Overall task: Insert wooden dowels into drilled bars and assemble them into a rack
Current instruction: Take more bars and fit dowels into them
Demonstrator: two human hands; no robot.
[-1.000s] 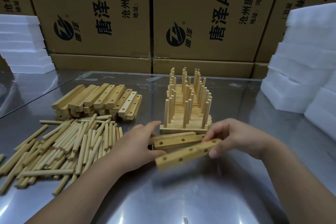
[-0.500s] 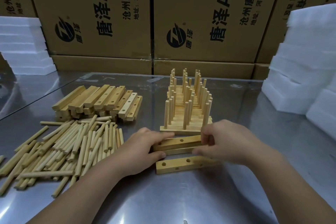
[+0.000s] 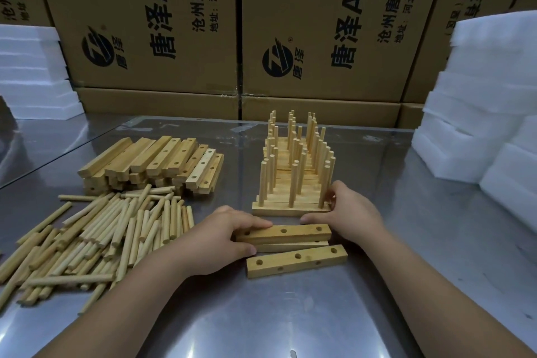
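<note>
Now L+R hands [image 3: 215, 241] [image 3: 353, 212] at top bar [image 3: 290, 234]

Both forearms extend from the bottom edge, palms down. Left hand [image 3: 215, 241] grips the left end of the upper drilled bar [image 3: 293, 234], fingers over the top, thumb on the front face. Right hand [image 3: 353, 212] sits at its right end, index finger along the back edge; grip unclear.
</note>
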